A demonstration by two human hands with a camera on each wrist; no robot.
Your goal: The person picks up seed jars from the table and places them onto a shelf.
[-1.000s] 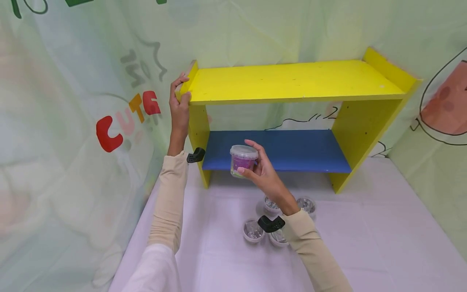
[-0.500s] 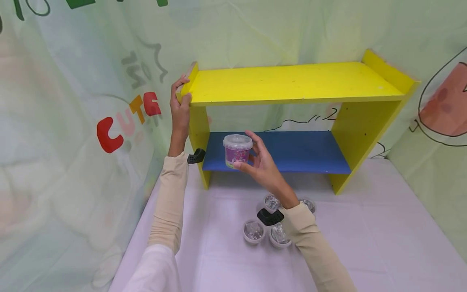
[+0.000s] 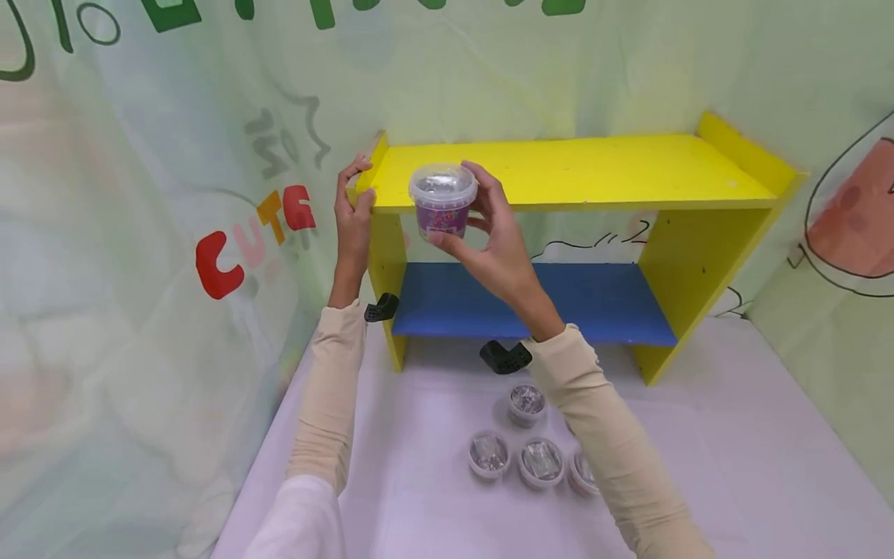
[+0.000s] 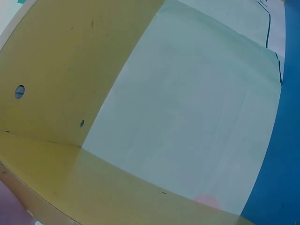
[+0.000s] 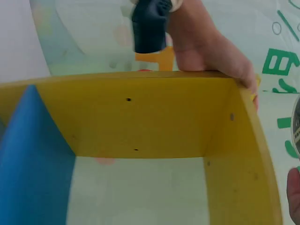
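A small clear-lidded tub with a purple label [image 3: 442, 203] is held up in the air, upright or nearly so, at the front edge of a yellow shelf unit's top board [image 3: 580, 167], near its left end. The right hand [image 3: 499, 244] holds it from the right side, thumb low on the front and fingers curved behind, spread just as wide as the tub. The left hand [image 3: 354, 213] is bent around the unit's upper left corner, gripping the yellow side panel [image 3: 386, 248], with the thumb on the front edge. Below the top board runs a blue shelf [image 3: 587, 299]. On the pale lilac cloth [image 3: 412, 505] in front of the unit sit more round tubs with silvery contents [image 3: 541, 462], four plainly seen, grouped close together; the right sleeve [image 3: 608, 435] partly covers one. Both sleeves are beige, each with a black device [image 3: 506, 357] at the wrist. Pale green printed fabric [image 3: 503, 78] hangs behind, with red, pink and orange letters [image 3: 220, 265] at left.
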